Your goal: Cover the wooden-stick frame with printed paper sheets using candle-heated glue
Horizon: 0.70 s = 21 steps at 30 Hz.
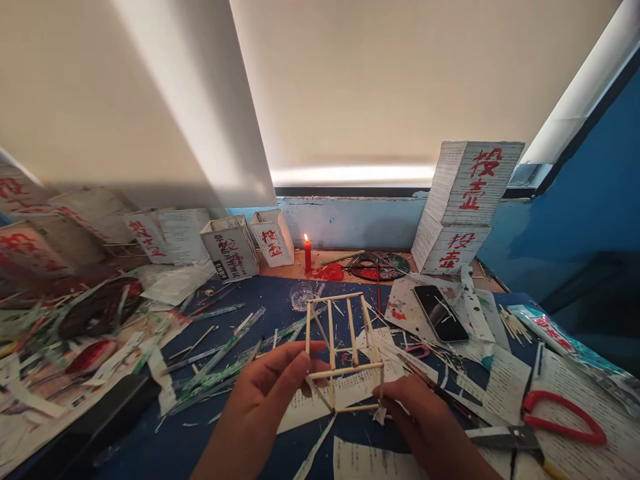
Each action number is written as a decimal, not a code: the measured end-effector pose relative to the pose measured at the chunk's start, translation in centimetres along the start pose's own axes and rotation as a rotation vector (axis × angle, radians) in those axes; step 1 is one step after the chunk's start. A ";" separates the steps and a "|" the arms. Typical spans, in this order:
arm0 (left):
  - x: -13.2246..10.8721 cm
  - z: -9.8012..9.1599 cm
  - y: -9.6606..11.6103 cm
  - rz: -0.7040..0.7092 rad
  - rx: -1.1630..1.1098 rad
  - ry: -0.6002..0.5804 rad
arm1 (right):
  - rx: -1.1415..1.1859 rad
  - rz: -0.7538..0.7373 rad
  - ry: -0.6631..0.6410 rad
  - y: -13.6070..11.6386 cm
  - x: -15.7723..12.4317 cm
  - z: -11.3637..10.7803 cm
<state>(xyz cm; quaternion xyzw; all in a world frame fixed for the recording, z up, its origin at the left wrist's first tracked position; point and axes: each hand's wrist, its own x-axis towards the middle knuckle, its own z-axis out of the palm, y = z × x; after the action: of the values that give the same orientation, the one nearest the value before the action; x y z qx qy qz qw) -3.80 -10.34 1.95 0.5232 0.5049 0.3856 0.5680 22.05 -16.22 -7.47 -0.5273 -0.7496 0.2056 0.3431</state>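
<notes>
A box-shaped frame of thin wooden sticks (351,333) is held up over the middle of the table between both hands. My left hand (277,383) pinches its left side, thumb and fingers around a stick near the corner. At the lower right corner, my right hand (417,407) has its fingertips closed on the frame, with a small white scrap (380,416) just beneath them. Printed paper pieces (305,408) lie below the frame.
A lit red candle (307,257) burns at the back. Paper-covered boxes (453,247) with red characters stand at the right, others at the left. A phone (441,313) and red-handled scissors (565,417) lie rightward; plastic strips (220,360) litter the left.
</notes>
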 end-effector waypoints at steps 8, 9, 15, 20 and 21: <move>-3.1 1.1 2.1 0.312 -0.059 -0.182 | -0.019 0.031 0.195 -0.5 0.9 -2.6; -3.1 1.0 2.0 0.406 -0.035 -0.234 | 0.005 0.088 0.229 -0.8 1.3 -3.1; -1.0 0.8 -2.0 0.814 0.267 -0.359 | 0.691 0.464 0.150 -1.7 4.5 -4.9; 0.3 -0.2 -5.5 0.894 0.634 -0.232 | 0.686 0.455 0.145 -1.7 7.0 -4.2; 0.5 -0.5 -5.8 0.901 0.713 -0.203 | 0.671 0.415 0.167 -1.6 7.5 -3.8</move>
<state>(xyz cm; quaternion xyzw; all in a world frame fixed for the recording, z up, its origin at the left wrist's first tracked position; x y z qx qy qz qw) -4.74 -10.62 -3.86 0.8795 0.2742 0.3435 0.1823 22.25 -9.99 -1.56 -0.5412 -0.4879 0.4602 0.5072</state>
